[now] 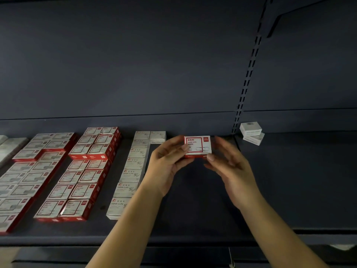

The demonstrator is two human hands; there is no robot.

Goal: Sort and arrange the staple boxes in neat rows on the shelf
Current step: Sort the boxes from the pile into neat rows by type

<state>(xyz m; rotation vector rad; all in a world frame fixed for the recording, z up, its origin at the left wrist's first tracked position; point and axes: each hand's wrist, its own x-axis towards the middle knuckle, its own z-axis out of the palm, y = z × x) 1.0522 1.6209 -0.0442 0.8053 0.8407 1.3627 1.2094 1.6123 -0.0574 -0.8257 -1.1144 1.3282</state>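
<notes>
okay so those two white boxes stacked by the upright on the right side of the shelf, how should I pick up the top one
Probably from above: pinch the top white box across its two short side faces. It lies flat and skewed on the lower white box, so those sides are exposed, while the slotted upright stands close on its left. Both hands are occupied with the red-and-white box.

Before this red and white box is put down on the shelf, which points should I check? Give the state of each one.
1. Box held firmly: ok. The left hand and right hand pinch the held box at its sides.
2. Label readable and facing the camera: ok.
3. Matching row found: ok. The red-edged rows carry the same design.
4. White column is a different design: ok, avoid it.
5. Free place at the end of a red row: cannot tell.
6. Two stray white boxes at right sorted: not ok.
</notes>
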